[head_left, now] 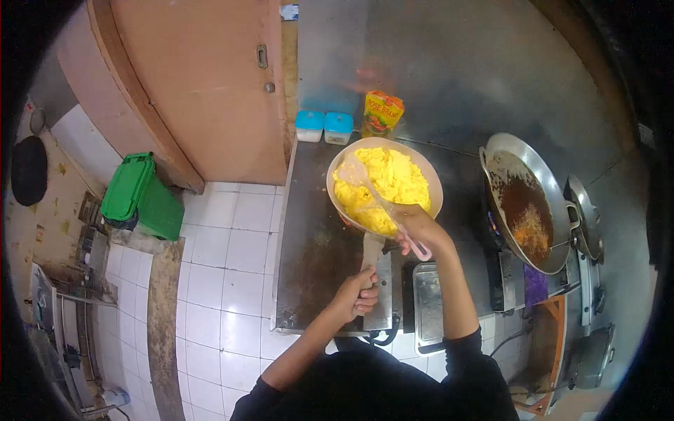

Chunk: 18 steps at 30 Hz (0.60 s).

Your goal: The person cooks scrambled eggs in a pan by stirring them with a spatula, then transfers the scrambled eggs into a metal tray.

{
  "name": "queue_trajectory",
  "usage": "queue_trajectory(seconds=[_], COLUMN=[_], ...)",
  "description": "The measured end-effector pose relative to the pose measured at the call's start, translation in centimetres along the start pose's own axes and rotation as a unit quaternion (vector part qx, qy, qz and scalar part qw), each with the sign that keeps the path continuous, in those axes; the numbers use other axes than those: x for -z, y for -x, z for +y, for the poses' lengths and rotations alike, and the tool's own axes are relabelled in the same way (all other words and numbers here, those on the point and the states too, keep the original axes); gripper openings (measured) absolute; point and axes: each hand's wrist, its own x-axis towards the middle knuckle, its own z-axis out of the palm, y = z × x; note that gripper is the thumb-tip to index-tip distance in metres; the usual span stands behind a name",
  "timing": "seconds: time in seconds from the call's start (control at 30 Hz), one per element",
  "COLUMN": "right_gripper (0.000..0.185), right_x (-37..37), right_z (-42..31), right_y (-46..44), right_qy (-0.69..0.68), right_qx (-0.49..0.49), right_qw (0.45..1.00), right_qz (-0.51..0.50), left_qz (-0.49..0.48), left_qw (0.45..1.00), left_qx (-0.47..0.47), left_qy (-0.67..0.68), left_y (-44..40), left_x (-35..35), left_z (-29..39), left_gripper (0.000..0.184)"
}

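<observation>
A pale frying pan (437, 191) full of yellow scrambled eggs (397, 175) sits at the back of the dark cooktop. My left hand (354, 295) is closed around the pan's light handle (372, 248), which points toward me. Over the pan's right front edge, my right hand (421, 228) grips a pinkish spatula (379, 198). The spatula's broad head rests on the eggs at the pan's left side, and its handle end sticks out below my fist. What lies under the pan is mostly hidden.
Right of the pan, a large wok (523, 158) holds dark brown oil or sauce. Behind stand two blue-lidded tubs (338, 126) and a yellow-orange pouch (382, 112). A metal tray (427, 298) lies at the front. A green bin (158, 203) stands on the floor at left.
</observation>
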Motion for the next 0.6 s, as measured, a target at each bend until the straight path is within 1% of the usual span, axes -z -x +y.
queue_trajectory(seconds=[0.13, 0.37, 0.53, 0.6], right_gripper=[0.030, 0.025, 0.020, 0.020], right_x=[-0.1, -0.3, -0.8, -1.1], right_z=[0.1, 0.3, 1.0, 0.7], right_y=[-0.8, -0.8, -0.3, -0.1], right_qy=[-0.005, -0.068, -0.099, -0.128], right_qx=[-0.006, -0.009, -0.013, -0.036], right_qw=[1.000, 0.997, 0.994, 0.991], right_qz=[0.003, -0.019, -0.037, -0.033], left_qz=[-0.002, 0.014, -0.007, 0.000], left_qw=[1.000, 1.000, 1.000, 1.000], left_qx=[-0.002, 0.002, -0.005, -0.001], left_qy=[-0.002, -0.016, -0.005, -0.004], left_y=[-0.1, 0.1, -0.2, -0.2], left_x=[0.0, -0.2, 0.2, 0.1], left_z=[0.0, 0.2, -0.1, 0.0], left_gripper=[0.027, 0.028, 0.028, 0.027])
